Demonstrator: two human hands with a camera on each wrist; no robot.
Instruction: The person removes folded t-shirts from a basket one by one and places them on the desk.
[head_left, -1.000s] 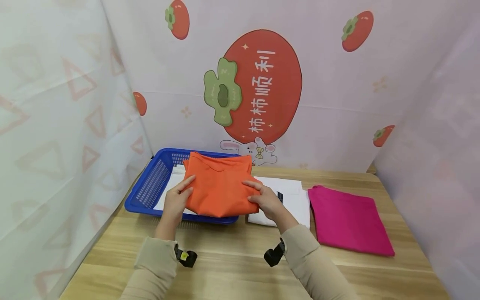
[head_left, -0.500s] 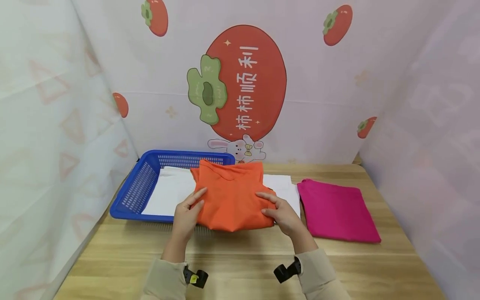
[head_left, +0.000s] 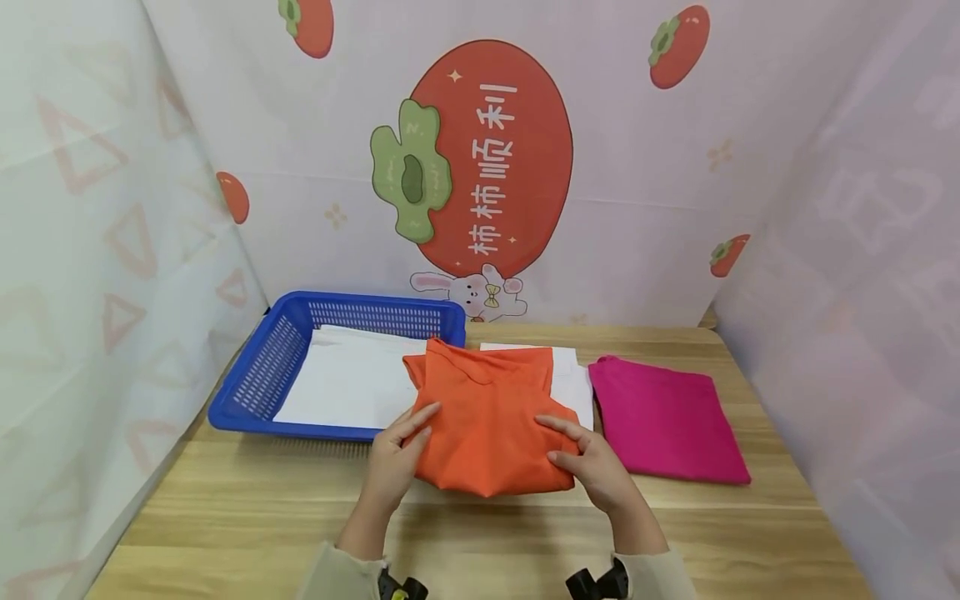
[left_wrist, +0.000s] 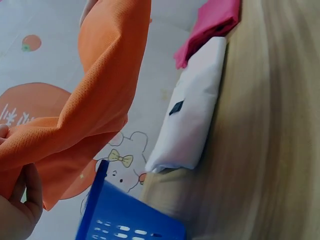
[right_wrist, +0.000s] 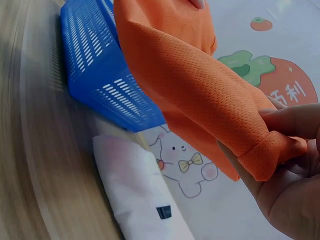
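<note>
Between both hands hangs a folded orange shirt (head_left: pixel 491 421), its neckline toward the back, raised above the table. My left hand (head_left: pixel 393 458) pinches its left side, and my right hand (head_left: pixel 596 467) pinches the right side, thumbs on the near face. In the right wrist view the right hand (right_wrist: pixel 295 185) has a bunched orange edge between thumb and fingers. The left wrist view shows the left hand (left_wrist: pixel 20 210) at the cloth's edge. Behind the shirt, partly covered by it, lies a folded white garment (head_left: pixel 573 383) with a dark tag visible in the wrist views.
A blue perforated basket (head_left: pixel 247 383) stands at the back left, with folded white cloth (head_left: pixel 345 379) inside. A folded magenta garment (head_left: pixel 671 421) lies on the wooden table (head_left: pixel 247 517) at the right. A printed curtain (head_left: pixel 637 167) closes off the back and sides.
Both hands have drawn the orange shirt away from over the basket, toward the person and to the right. More of the basket and its white cloth now shows.
</note>
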